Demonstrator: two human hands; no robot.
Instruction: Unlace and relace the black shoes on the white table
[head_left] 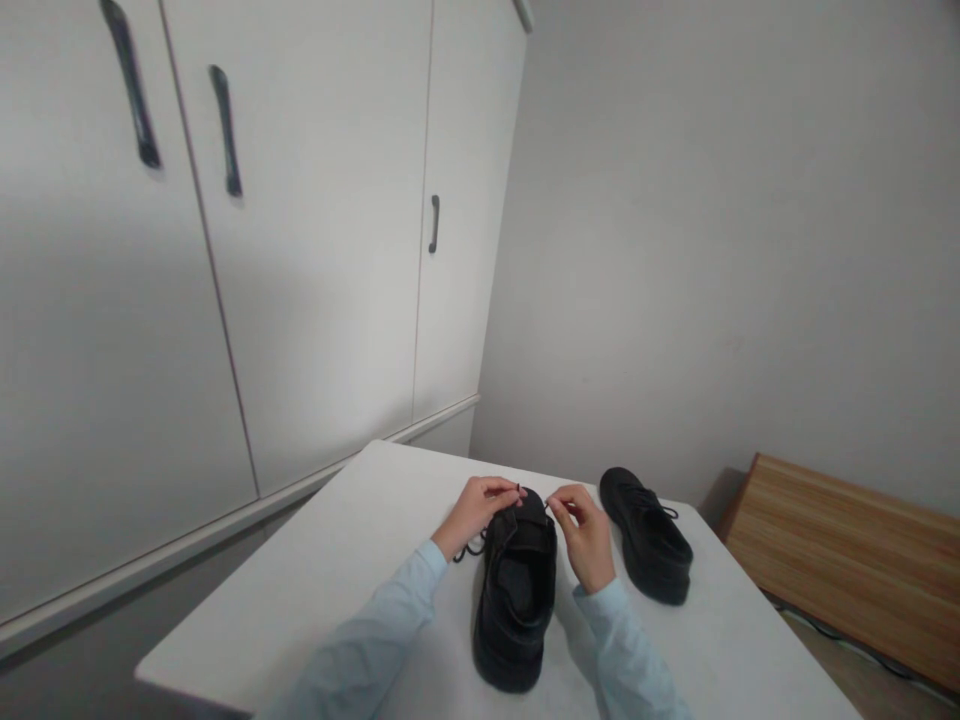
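A black leather shoe [517, 600] lies on the white table [337, 600], heel toward me, its tongue open. My left hand [480, 510] pinches a black lace end at the shoe's upper left. On the other side, my right hand [585, 535] pinches the other lace end above the toe area. A loop of lace [471, 548] trails on the table by my left wrist. Both arms wear light blue sleeves. The second black shoe [649, 545] stands to the right, laced, untouched.
A white wardrobe [315, 250] with dark handles stands beyond the table's left side. A grey wall is behind. A wooden surface [847, 560] lies low at the right, with a dark cable on the floor beneath it.
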